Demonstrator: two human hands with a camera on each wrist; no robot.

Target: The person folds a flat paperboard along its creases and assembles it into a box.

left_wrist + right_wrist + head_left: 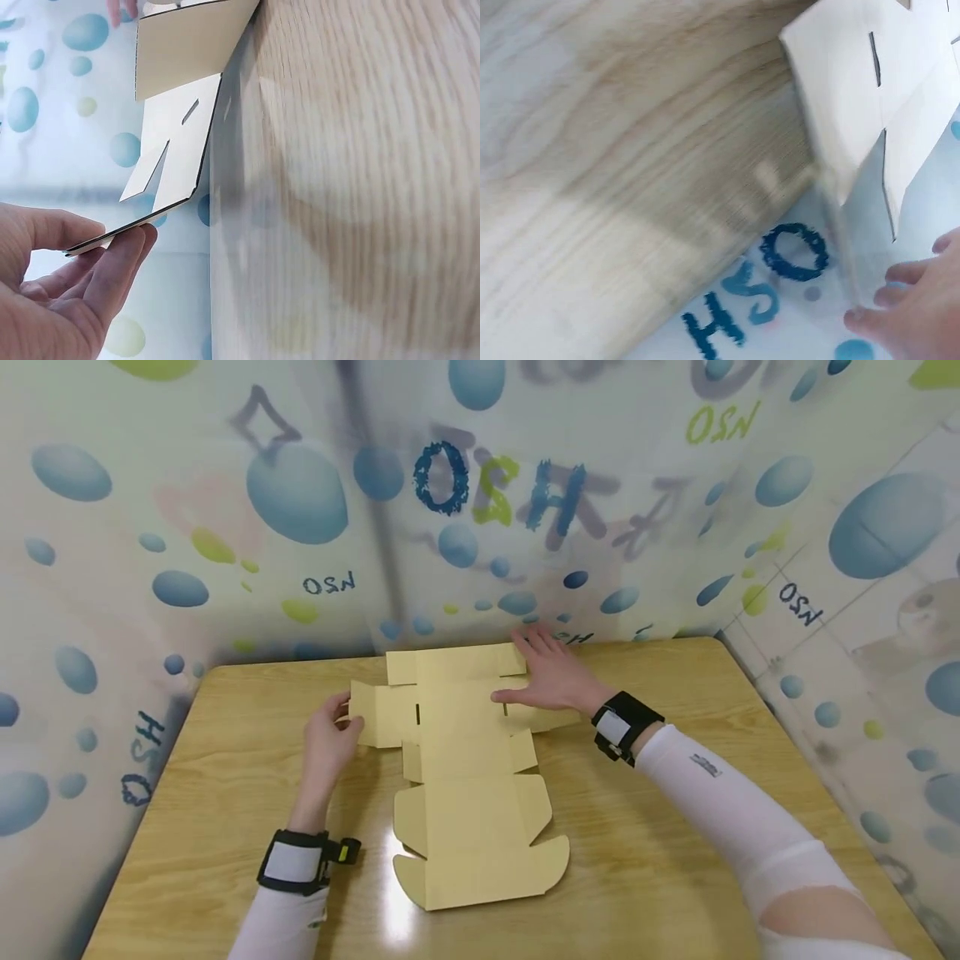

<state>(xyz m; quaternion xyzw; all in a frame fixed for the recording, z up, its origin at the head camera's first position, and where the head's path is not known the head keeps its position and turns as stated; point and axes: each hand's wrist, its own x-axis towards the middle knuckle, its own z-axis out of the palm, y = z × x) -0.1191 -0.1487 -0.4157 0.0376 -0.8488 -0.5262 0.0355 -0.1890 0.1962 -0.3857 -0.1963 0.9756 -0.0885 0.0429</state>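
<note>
Unfolded cardboard box blank point(471, 810) on a wood-grain tabletop point(637, 877), left hand point(327, 743) pinching its ten-o'clock flap point(363, 712), right hand point(558, 681) spread wide at one o'clock (contact unclear).

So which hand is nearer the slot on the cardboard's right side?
Right: the right hand is just beside that slot; the left hand pinches the flap on the opposite side.

Cardboard point(472, 810): pale tan | table point(660, 868): brown woodgrain | backdrop point(296, 493): blue, green spots | sleeves point(738, 810): white
</note>
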